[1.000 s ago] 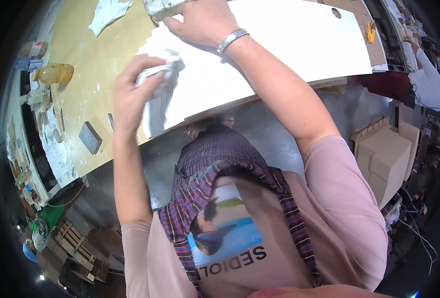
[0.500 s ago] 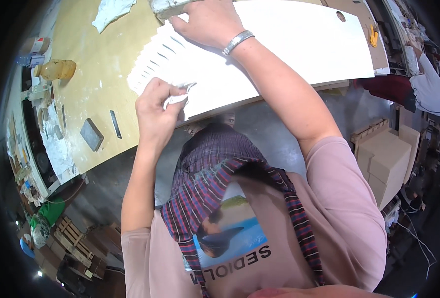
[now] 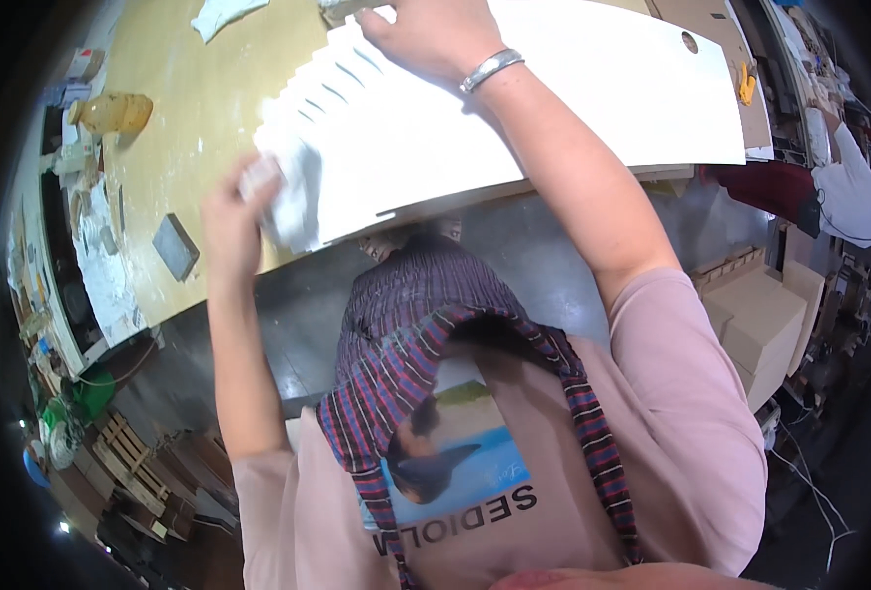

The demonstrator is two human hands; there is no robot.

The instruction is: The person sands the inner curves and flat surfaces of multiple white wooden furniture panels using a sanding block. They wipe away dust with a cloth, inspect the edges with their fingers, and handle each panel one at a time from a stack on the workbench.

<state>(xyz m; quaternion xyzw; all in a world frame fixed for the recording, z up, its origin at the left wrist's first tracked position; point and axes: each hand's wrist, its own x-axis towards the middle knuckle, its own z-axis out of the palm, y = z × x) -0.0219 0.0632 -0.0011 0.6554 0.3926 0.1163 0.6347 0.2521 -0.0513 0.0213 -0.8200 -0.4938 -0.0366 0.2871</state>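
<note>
A stack of long white boards (image 3: 553, 108), fanned out in steps at its left end, lies on a yellow-brown workbench (image 3: 175, 128). My left hand (image 3: 229, 211) is closed on a crumpled white cloth (image 3: 283, 197) and presses it against the stack's near left corner. My right hand (image 3: 435, 34), with a metal bracelet at the wrist, lies flat on top of the boards at the far edge, fingers spread. A plaid apron hangs over my pink shirt below.
On the bench sit a yellow-brown jar (image 3: 111, 110), a small dark block (image 3: 175, 246) and a white rag (image 3: 219, 15). Cardboard boxes (image 3: 760, 324) stand at the right. Another person in white (image 3: 848, 192) works far right. Wooden pallets (image 3: 126, 462) lie on the floor at left.
My left hand has moved with the cloth from the stack's near edge to its left corner. The stepped board ends are now more exposed. My right hand has stayed put.
</note>
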